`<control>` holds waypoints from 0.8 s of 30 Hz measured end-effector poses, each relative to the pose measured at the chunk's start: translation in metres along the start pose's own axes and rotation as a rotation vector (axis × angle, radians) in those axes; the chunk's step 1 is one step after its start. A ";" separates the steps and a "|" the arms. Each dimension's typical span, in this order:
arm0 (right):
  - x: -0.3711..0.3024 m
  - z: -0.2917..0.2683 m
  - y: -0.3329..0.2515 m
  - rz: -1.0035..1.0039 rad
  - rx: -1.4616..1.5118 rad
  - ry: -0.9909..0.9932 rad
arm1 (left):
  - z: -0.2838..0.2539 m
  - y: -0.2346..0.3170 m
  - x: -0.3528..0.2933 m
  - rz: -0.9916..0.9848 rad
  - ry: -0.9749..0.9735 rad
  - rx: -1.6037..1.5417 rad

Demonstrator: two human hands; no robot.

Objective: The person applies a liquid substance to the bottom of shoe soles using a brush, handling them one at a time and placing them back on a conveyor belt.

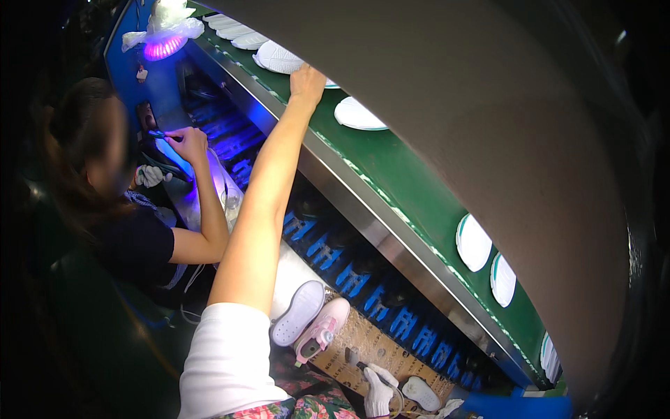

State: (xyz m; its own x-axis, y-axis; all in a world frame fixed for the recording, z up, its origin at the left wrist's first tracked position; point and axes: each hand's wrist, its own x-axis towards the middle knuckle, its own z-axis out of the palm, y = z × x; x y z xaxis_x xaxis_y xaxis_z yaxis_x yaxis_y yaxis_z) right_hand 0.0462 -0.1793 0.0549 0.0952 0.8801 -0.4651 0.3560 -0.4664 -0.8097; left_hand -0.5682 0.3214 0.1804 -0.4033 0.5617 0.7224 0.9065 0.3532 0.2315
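Observation:
My bare left hand (pixel 308 84) reaches far out over the green conveyor belt (pixel 363 157). Its fingers are curled at the edge of a white shoe sole (pixel 278 58), their tips partly hidden. Low in the view, my right hand (pixel 379 395), in a white glove, is closed round a small brush-like tool (pixel 360 364) with a dark part. To its left, a pink shoe (pixel 324 330) lies on its side against a pale lilac shoe sole (pixel 299 313). Another pale sole (pixel 421 394) rests just right of the glove.
More white soles (pixel 473 242) lie along the belt, behind a metal rail (pixel 349 188). Below it runs a rack with blue holders (pixel 352 279). Printed cardboard (pixel 363 335) covers the work surface. At left, a co-worker (pixel 139 230) works under a purple-glowing lamp (pixel 165 46).

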 end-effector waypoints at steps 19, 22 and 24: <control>0.025 -0.013 0.065 -0.027 0.661 0.093 | -0.095 0.055 -0.065 0.077 -0.184 -0.337; 0.022 -0.014 0.075 -0.029 0.746 0.104 | -0.127 0.120 -0.090 0.212 -0.415 -0.140; 0.025 -0.011 0.079 -0.022 0.781 0.086 | -0.142 0.127 -0.099 0.177 -0.445 -0.112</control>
State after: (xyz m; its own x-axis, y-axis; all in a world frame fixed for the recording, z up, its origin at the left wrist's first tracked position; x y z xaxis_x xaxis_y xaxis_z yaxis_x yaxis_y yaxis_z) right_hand 0.0870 -0.1928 -0.0172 0.1788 0.8787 -0.4425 -0.3947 -0.3479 -0.8504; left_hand -0.3957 0.2041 0.2311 -0.2338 0.8795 0.4145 0.9641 0.1545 0.2161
